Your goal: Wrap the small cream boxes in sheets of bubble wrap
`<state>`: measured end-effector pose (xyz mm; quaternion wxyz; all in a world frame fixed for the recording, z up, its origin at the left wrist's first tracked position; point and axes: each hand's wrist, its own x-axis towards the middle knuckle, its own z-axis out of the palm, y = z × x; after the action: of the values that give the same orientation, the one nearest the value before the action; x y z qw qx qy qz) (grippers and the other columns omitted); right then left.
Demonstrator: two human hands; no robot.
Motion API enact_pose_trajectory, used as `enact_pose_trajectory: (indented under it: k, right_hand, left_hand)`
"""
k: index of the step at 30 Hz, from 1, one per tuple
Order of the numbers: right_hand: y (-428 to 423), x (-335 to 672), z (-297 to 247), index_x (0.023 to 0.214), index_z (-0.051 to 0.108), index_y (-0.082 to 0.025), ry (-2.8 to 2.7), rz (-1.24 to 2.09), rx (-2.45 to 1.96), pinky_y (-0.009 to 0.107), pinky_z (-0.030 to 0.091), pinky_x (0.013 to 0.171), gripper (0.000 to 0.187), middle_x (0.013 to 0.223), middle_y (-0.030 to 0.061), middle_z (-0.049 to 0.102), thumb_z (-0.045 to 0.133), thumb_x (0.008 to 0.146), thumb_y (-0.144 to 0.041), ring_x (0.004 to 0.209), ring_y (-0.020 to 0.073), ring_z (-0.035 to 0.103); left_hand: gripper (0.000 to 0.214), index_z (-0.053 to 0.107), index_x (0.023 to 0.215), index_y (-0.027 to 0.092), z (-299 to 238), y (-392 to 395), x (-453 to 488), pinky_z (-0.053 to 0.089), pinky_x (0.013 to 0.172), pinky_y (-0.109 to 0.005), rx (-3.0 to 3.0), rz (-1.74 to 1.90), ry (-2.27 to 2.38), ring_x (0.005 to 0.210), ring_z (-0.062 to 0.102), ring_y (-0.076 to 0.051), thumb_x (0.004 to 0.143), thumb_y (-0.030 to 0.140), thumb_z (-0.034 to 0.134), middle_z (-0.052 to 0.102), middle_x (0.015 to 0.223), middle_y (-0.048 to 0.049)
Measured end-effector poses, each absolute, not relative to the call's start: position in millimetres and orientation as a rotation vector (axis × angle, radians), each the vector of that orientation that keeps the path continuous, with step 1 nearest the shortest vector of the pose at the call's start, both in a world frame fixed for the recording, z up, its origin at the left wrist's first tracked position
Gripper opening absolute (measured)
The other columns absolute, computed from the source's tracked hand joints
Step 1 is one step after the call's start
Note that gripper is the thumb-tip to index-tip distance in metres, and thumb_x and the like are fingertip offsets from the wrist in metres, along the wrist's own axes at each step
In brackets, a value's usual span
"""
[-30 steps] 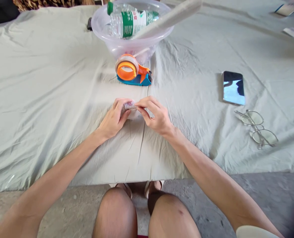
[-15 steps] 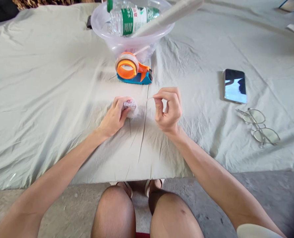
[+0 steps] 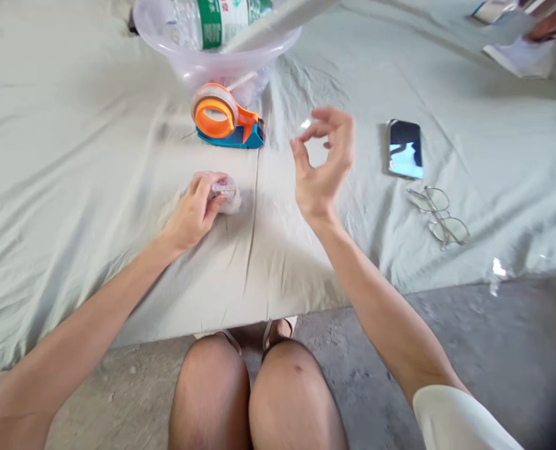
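Observation:
My left hand (image 3: pixel 194 209) is wrapped round a small bundle in clear bubble wrap (image 3: pixel 230 195), resting on the cloth. Something pinkish shows faintly through the wrap; what lies inside cannot be made out. To the right and raised above the cloth is my right hand (image 3: pixel 323 164), its thumb and fingers curved with a gap between the tips. A small shiny clear scrap (image 3: pixel 305 124) glints at those fingertips; whether it clings to a finger is unclear. Beyond the bundle stands an orange and blue tape dispenser (image 3: pixel 228 119) with a roll of clear tape.
A clear plastic basin (image 3: pixel 188 62) behind the dispenser holds a green-labelled bottle (image 3: pixel 215 24) and a pale roll (image 3: pixel 278 26). On the right lie a phone (image 3: pixel 405 149) and glasses (image 3: pixel 440 215). Another person's hand (image 3: pixel 553 24) is near papers at far right. Wrinkled cloth (image 3: pixel 95 125) covers the table.
My right hand has lifted away from the bundle, and its pinch on a thin clear strip has loosened. My left hand keeps its hold. The whole view has shifted to the right.

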<state>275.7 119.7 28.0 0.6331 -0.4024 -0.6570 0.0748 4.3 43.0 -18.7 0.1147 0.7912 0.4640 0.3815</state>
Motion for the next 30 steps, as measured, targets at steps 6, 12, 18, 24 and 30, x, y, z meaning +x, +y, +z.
enact_pose_trajectory:
  k: [6, 12, 18, 24, 30]
  right_hand:
    - [26, 331, 111, 0.128, 0.070, -0.030, -1.851, 0.974, -0.818, 0.046, 0.070, 0.109, 0.034, 0.097, -0.0029, 0.070, 0.092, 0.102, -0.023, 0.095, 0.0196, 0.077]
    - [-73, 382, 90, 0.140, 0.073, -0.029, -1.874, 1.806, -1.215, 0.037, 0.068, 0.085, 0.039, 0.095, -0.0029, 0.070, 0.087, 0.105, -0.038, 0.088, 0.0195, 0.082]
    - [-90, 396, 58, 0.147, 0.072, -0.028, -2.149, 1.397, -1.433, 0.042, 0.064, 0.093, 0.044, 0.106, 0.0034, 0.074, 0.067, 0.104, -0.027, 0.096, 0.0219, 0.078]
    - [-88, 398, 49, 0.156, 0.068, -0.031, -2.324, 1.215, -1.458, 0.044, 0.066, 0.093, 0.051, 0.110, 0.0052, 0.073, 0.063, 0.105, -0.024, 0.094, 0.0241, 0.077]
    - [-85, 391, 51, 0.165, 0.059, -0.024, -2.645, 0.942, -1.354, 0.042, 0.064, 0.080, 0.056, 0.117, 0.0098, 0.074, 0.052, 0.110, -0.015, 0.088, 0.0259, 0.078]
  left_hand:
    - [0.047, 0.066, 0.153, 0.030, -23, 46, 1, 0.067, 0.112, -0.053, 2.370, 1.226, 1.325, 0.131, 0.075, -0.034, 0.124, 0.063, 0.049, 0.074, 0.141, -0.0125]
    - [0.056, 0.065, 0.153, 0.031, -34, 54, -3, 0.063, 0.112, -0.057, 2.299, 1.260, 1.276, 0.128, 0.072, -0.036, 0.119, 0.074, 0.054, 0.072, 0.141, -0.0140]
    - [0.063, 0.062, 0.154, 0.024, -41, 61, -9, 0.061, 0.112, -0.058, 2.352, 1.241, 1.274, 0.125, 0.068, -0.034, 0.120, 0.076, 0.048, 0.070, 0.139, -0.0171]
    - [0.063, 0.064, 0.154, 0.030, -42, 63, -10, 0.063, 0.113, -0.058, 2.322, 1.235, 1.293, 0.124, 0.067, -0.032, 0.117, 0.080, 0.053, 0.071, 0.140, -0.0125]
    - [0.059, 0.066, 0.153, 0.033, -33, 53, -3, 0.065, 0.113, -0.055, 2.255, 1.240, 1.313, 0.130, 0.073, -0.035, 0.118, 0.078, 0.052, 0.072, 0.143, -0.0131]
